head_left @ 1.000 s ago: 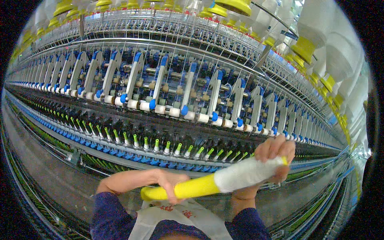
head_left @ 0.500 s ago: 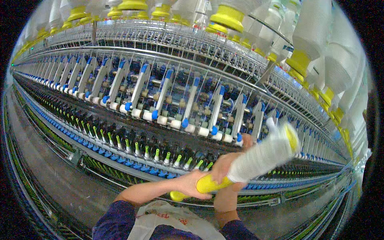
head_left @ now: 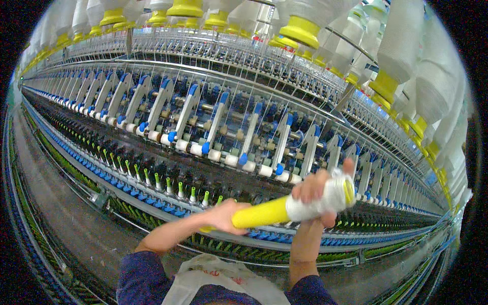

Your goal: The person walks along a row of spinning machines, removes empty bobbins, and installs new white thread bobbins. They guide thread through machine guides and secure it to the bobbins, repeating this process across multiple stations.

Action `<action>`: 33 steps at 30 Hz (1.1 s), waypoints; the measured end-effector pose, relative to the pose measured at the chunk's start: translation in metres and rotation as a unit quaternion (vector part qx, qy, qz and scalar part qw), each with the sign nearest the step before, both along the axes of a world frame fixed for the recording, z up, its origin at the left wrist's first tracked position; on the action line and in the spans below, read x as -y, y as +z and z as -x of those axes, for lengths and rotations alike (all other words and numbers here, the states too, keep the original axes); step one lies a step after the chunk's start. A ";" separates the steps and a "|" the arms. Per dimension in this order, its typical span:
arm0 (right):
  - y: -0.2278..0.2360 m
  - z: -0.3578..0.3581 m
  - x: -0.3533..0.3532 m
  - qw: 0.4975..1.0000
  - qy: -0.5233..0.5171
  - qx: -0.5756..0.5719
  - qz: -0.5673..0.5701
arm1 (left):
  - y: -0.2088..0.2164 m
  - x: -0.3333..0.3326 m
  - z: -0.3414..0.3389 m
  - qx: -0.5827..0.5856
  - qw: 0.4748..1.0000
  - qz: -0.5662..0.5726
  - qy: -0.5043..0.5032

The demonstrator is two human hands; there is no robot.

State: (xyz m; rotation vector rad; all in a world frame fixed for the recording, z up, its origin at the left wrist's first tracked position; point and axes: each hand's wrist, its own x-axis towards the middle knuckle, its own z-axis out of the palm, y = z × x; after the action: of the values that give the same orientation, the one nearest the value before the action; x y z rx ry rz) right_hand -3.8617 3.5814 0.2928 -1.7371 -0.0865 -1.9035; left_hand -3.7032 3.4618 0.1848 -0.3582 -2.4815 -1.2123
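A long yellow bobbin (head_left: 264, 211) slants up to the right in front of me. My left hand (head_left: 222, 216) is closed round its lower end. White roving (head_left: 325, 199) is bunched in folds about the upper end, where a bit of yellow tip shows. My right hand (head_left: 311, 189) wraps round this roving, with some fingers on top and others beneath it. Motion slightly blurs the right hand and the roving. A small yellow piece shows under my left wrist; its kind is mostly hidden.
Just beyond my hands runs a spinning frame with grey, blue-tipped arms (head_left: 217, 121) and white rollers (head_left: 197, 148). A row of green-topped spindles (head_left: 180, 190) stands below them. Full white roving bobbins (head_left: 406, 46) with yellow ends hang overhead, low at the right.
My right hand has slid up the bobbin toward its upper end. The roving has bunched up there, baring more yellow. Both hands and the bobbin have shifted in view, my left hand leftward.
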 end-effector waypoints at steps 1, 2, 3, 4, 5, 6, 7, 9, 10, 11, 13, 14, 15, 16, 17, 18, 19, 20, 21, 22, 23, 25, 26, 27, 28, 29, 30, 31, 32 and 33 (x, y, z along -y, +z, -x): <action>0.000 0.000 0.002 0.996 -0.082 0.015 -0.027 | 0.002 0.006 -0.002 0.075 0.995 -0.053 -0.045; 0.000 -0.002 0.004 0.996 -0.059 0.055 -0.048 | 0.005 0.015 -0.004 0.151 0.980 -0.104 -0.078; 0.001 -0.003 0.003 0.995 -0.016 0.074 -0.058 | 0.005 0.017 -0.006 0.144 0.979 -0.122 -0.076; 0.002 -0.007 0.004 0.993 0.031 0.092 -0.070 | 0.004 0.019 -0.010 0.140 0.977 -0.145 -0.075; 0.006 -0.009 0.000 0.996 0.007 0.076 -0.043 | 0.002 0.019 -0.012 0.136 0.975 -0.159 -0.070; 0.008 -0.013 0.000 0.996 -0.069 0.050 -0.017 | -0.002 0.016 -0.015 0.133 0.973 -0.175 -0.066; 0.013 -0.015 -0.005 0.989 -0.134 0.057 -0.024 | -0.006 0.013 -0.015 0.131 0.971 -0.192 -0.064; 0.022 -0.017 -0.009 0.952 -0.294 0.040 -0.070 | -0.015 0.009 -0.014 0.129 0.975 -0.173 -0.055; 0.026 -0.015 -0.010 0.915 -0.385 0.003 -0.120 | -0.019 0.010 -0.010 0.132 0.978 -0.152 -0.048; 0.028 -0.013 -0.008 0.884 -0.447 -0.035 -0.130 | -0.023 0.014 -0.009 0.136 0.982 -0.128 -0.038; 0.031 -0.006 0.000 0.764 -0.623 -0.026 -0.165 | -0.025 0.034 -0.001 0.031 0.970 0.061 0.232; 0.031 -0.002 0.006 0.700 -0.692 -0.001 -0.175 | -0.023 0.049 0.006 -0.104 0.928 0.115 0.338; 0.027 0.000 0.010 0.704 -0.677 0.019 -0.213 | -0.024 0.062 0.006 -0.118 0.877 0.224 0.408; 0.025 0.002 0.014 0.657 -0.722 -0.003 -0.216 | -0.024 0.073 0.009 -0.230 0.803 0.272 0.477; 0.021 0.003 0.014 0.665 -0.726 0.033 -0.175 | -0.029 0.076 0.006 -0.199 0.825 0.258 0.461; 0.018 0.002 0.015 0.654 -0.726 0.053 -0.209 | -0.032 0.079 0.005 -0.169 0.845 0.246 0.444; 0.016 0.001 0.012 0.680 -0.704 0.091 -0.182 | -0.037 0.077 0.002 -0.081 0.899 0.207 0.376; 0.014 -0.002 0.009 0.709 -0.679 0.122 -0.146 | -0.043 0.069 -0.003 -0.167 0.925 0.185 0.287; 0.013 -0.003 0.008 0.791 -0.594 0.083 -0.121 | -0.047 0.063 -0.007 -0.057 0.990 0.037 0.121; 0.012 -0.005 0.005 0.856 -0.505 0.091 -0.063 | -0.050 0.053 -0.010 0.066 0.990 -0.123 -0.027; 0.011 -0.006 0.007 0.857 -0.502 0.065 -0.096 | -0.051 0.048 -0.011 0.115 0.973 -0.181 -0.085; 0.009 -0.007 0.015 0.861 -0.482 0.051 -0.154 | -0.048 0.038 -0.014 0.115 0.976 -0.170 -0.071; 0.007 -0.006 0.027 0.864 -0.470 0.061 -0.171 | -0.044 0.035 -0.015 0.096 0.988 -0.118 0.004; 0.006 -0.005 0.034 0.865 -0.468 0.104 -0.146 | -0.039 0.036 -0.016 0.075 0.989 -0.048 0.114; 0.003 -0.003 0.045 0.856 -0.474 0.141 -0.152 | -0.033 0.037 -0.015 0.071 0.970 0.018 0.231; -0.002 -0.005 0.055 0.888 -0.351 0.243 -0.172 | -0.027 0.037 -0.017 0.089 0.953 0.044 0.286; -0.006 -0.007 0.061 0.915 -0.291 0.230 -0.158 | -0.021 0.040 -0.018 0.116 0.960 0.011 0.253; -0.011 -0.011 0.069 0.930 -0.240 0.235 -0.148 | -0.016 0.038 -0.019 0.116 0.983 -0.057 0.133; -0.014 -0.015 0.071 0.948 -0.187 0.213 -0.147 | -0.012 0.038 -0.020 0.096 0.983 -0.150 -0.044; -0.014 -0.019 0.075 0.938 -0.330 0.086 -0.065 | -0.008 0.037 -0.019 0.090 0.971 -0.183 -0.120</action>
State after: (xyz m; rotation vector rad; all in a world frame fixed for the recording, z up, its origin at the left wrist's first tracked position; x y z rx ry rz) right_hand -3.8423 3.5059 0.2784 -1.6236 0.6203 -2.4583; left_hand -3.6843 3.4246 0.1766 -0.4746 -2.3360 -1.8403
